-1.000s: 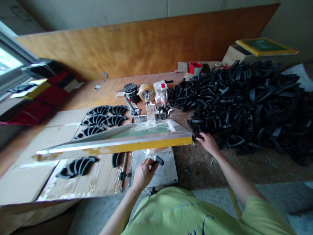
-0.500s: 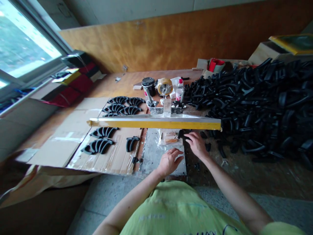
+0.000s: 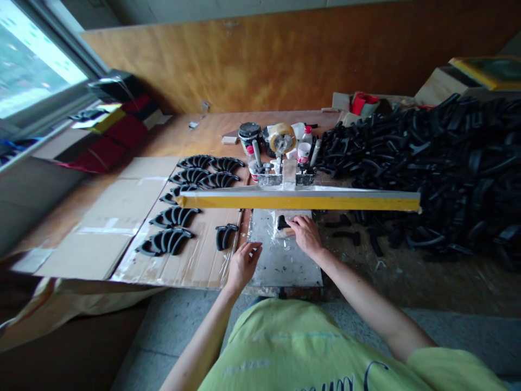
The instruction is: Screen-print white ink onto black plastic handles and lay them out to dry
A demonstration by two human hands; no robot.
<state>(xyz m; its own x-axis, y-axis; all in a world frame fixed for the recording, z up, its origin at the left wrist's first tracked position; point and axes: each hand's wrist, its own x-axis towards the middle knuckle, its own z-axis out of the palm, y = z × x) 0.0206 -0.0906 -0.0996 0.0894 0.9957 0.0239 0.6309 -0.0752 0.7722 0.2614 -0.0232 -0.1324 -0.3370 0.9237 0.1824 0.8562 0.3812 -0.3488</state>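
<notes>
My right hand [image 3: 305, 234] is closed on a black curved plastic part [image 3: 282, 222], holding it on the metal plate [image 3: 280, 260] just under the raised yellow-edged screen frame [image 3: 299, 199]. My left hand [image 3: 243, 264] rests open at the plate's left edge, fingers flat, holding nothing. A single black part [image 3: 224, 235] lies on the cardboard a little to the left of that hand.
Rows of black curved parts [image 3: 195, 179] lie on cardboard [image 3: 122, 228] to the left. A large heap of the same parts [image 3: 427, 157] fills the right of the bench. An ink pot [image 3: 249, 133], tape roll [image 3: 281, 138] and small bottle [image 3: 303, 151] stand behind the frame's hinge.
My right hand brought a black part from the heap side onto the plate under the frame. My left hand moved from the plate's middle to its left edge. The view swung right.
</notes>
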